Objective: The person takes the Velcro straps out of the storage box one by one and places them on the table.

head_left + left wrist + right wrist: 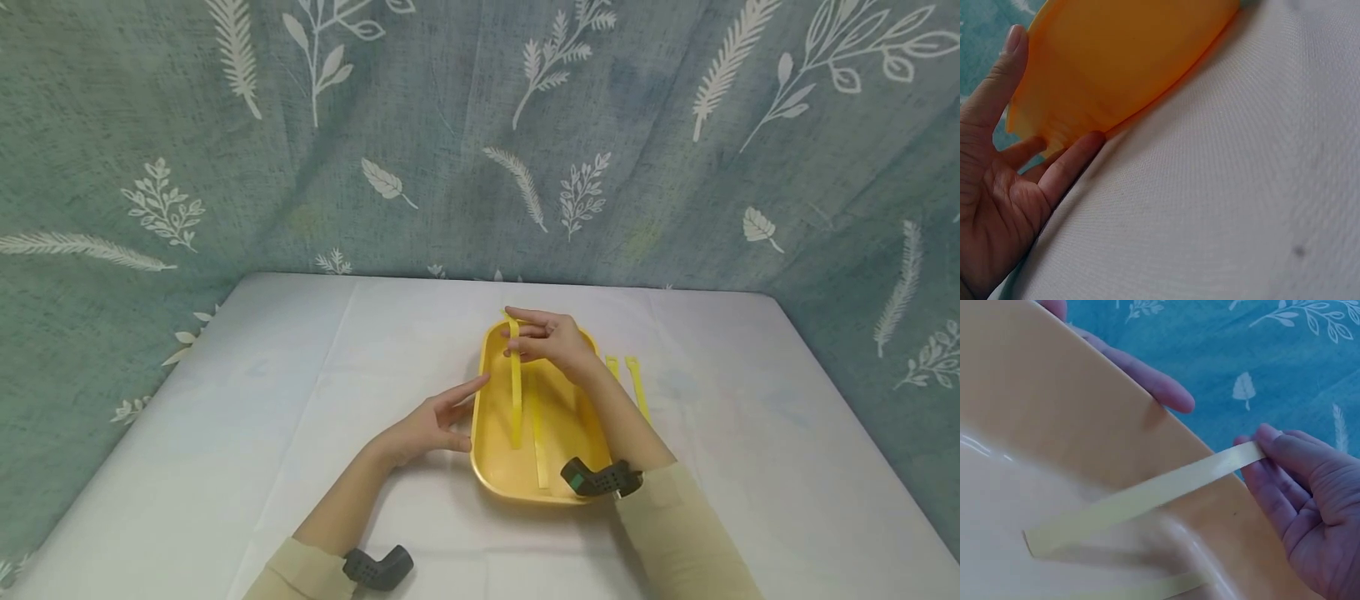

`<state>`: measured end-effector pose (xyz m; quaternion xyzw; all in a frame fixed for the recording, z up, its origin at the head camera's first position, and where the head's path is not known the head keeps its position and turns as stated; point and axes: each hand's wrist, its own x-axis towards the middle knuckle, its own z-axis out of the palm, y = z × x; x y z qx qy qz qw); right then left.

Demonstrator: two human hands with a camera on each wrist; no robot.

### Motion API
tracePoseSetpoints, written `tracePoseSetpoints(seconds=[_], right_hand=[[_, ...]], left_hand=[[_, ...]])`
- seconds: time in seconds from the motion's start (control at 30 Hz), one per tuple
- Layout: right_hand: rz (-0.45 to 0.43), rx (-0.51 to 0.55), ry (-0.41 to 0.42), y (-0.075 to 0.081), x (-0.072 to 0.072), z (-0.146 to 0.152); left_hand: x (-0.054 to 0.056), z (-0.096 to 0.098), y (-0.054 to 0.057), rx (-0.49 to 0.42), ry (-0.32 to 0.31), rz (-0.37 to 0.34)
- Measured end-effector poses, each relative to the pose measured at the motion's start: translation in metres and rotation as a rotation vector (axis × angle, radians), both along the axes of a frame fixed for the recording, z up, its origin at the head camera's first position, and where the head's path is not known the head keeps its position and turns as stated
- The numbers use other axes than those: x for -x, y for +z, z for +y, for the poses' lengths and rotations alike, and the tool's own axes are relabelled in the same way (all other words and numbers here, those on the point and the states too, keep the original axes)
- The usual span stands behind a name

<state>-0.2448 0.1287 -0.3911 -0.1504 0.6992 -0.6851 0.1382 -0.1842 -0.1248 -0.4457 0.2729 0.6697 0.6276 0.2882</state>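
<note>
My right hand (551, 337) pinches one end of a flat yellow strip (516, 392) between thumb and fingers above the far left part of a yellow-orange tray (487, 467). In the right wrist view the strip (1141, 497) slants down over the tray's inside, its lower end near the floor. A second yellow strip (539, 442) lies lengthwise in the tray. My left hand (427, 425) is at the tray's left side, fingers spread and fairly straight, touching the outer wall. The left wrist view has its thumb (1004, 78) along the edge of the tray (1129, 62).
Two more yellow strips with wider, holed ends, one (637, 387) beside the other (612, 364), lie right of the tray, partly behind my right forearm. A white cloth covers the table (750, 467). Behind it hangs a green-blue leaf-patterned curtain (450, 167).
</note>
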Motion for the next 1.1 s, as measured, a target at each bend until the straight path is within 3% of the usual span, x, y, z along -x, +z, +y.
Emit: tracePoseSetpoints(seconds=[0.2, 0.53, 1.1], right_hand=[[0.051, 0.008, -0.022, 0.001, 0.001, 0.003], [0.010, 0.077, -0.027, 0.005, 0.003, 0.004], [0.056, 0.034, -0.025, 0.026, -0.001, 0.017]], left_hand=[[0.001, 0.001, 0.001, 0.021, 0.006, 0.004], [0.003, 0.000, -0.001, 0.011, 0.005, 0.018], [0.001, 0.000, -0.001, 0.021, 0.012, -0.008]])
